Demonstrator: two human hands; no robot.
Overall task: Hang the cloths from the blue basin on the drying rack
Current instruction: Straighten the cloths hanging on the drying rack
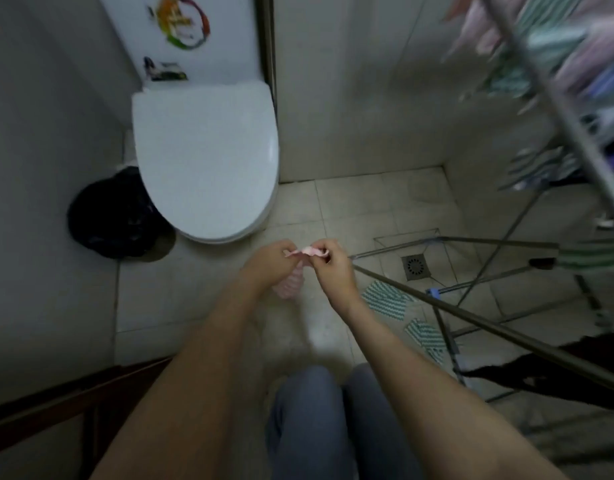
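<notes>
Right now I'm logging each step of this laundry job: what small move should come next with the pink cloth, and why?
Probably swing the pink cloth right and drape it over the near rack rail. The left hand and right hand both pinch its top edge between them, and the rail beside the right hand looks bare.

The person's two forearms, the left forearm [194, 358] and the right forearm [420, 368], are bare as far as the lower edge of the view shows them. The left hand [271, 261] and the right hand [333, 268] are bare as well. The legs wear plain blue-grey trousers [309, 427], with a narrow dark gap between the two trouser legs.
</notes>
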